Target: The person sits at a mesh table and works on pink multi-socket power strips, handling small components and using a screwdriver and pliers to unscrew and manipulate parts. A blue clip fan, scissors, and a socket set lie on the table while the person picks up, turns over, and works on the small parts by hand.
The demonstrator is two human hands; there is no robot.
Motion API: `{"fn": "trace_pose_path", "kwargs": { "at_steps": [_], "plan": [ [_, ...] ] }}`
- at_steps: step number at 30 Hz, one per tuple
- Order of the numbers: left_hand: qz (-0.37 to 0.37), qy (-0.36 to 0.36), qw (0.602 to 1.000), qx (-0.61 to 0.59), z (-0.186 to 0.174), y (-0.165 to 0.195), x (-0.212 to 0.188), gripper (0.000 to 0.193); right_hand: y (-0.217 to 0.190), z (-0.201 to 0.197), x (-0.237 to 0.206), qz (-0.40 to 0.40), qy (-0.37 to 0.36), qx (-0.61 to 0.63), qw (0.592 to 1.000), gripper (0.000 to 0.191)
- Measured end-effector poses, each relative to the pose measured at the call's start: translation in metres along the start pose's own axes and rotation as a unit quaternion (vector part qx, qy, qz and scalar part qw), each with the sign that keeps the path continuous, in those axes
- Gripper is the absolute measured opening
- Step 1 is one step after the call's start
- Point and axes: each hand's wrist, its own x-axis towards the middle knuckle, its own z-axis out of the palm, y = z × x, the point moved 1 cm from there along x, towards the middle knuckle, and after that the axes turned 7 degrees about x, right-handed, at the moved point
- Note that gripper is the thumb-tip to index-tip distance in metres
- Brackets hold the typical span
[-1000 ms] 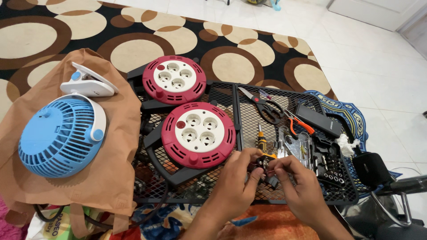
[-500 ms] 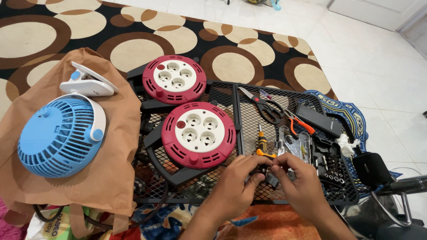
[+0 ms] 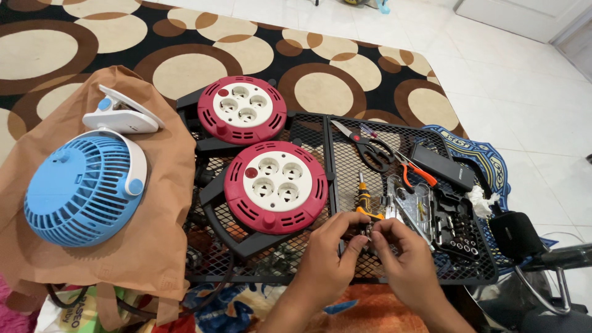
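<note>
— What are the hands working on, and where?

— Low in the frame, right of centre, over a black mesh rack (image 3: 320,132). The left hand (image 3: 330,256) and the right hand (image 3: 404,259) meet fingertip to fingertip, both pinched on a small dark part (image 3: 368,230). It is too small and too covered to tell its shape or which way its long axis runs.

— And the tool just above them?

— A screwdriver (image 3: 364,198) with a yellow-and-black handle lies on the mesh, just beyond the fingertips. Its long axis runs nearly up and down the frame, with the metal shaft pointing to the top and the handle end nearest the hands.

— So the fingers are closed?

— Yes, both sets are curled in and gripping the part between thumb and fingers.

— What sits around them?

— Left of the hands is a red cable reel (image 3: 275,186) with four white sockets facing up, and a second reel (image 3: 242,110) lies above it. Scissors (image 3: 364,143) and orange-handled pliers (image 3: 414,171) lie upper right, with a black bit set (image 3: 459,231) just right of the hands. A blue clip fan (image 3: 83,188) rests on brown paper (image 3: 154,259) at the left.
</note>
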Motion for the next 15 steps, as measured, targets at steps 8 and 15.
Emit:
{"fn": "trace_pose_path", "kwargs": {
  "at_steps": [8, 15],
  "plan": [
    [0.041, 0.03, 0.998, 0.035, 0.005, -0.007, -0.005, 0.025, -0.029, -0.001, -0.005, -0.126, 0.001, -0.141, 0.982, 0.013],
    [0.073, 0.056, 0.994, 0.062, 0.009, -0.01, -0.009, 0.025, -0.042, -0.001, -0.007, -0.194, -0.008, -0.21, 0.958, 0.012]
  ]
}}
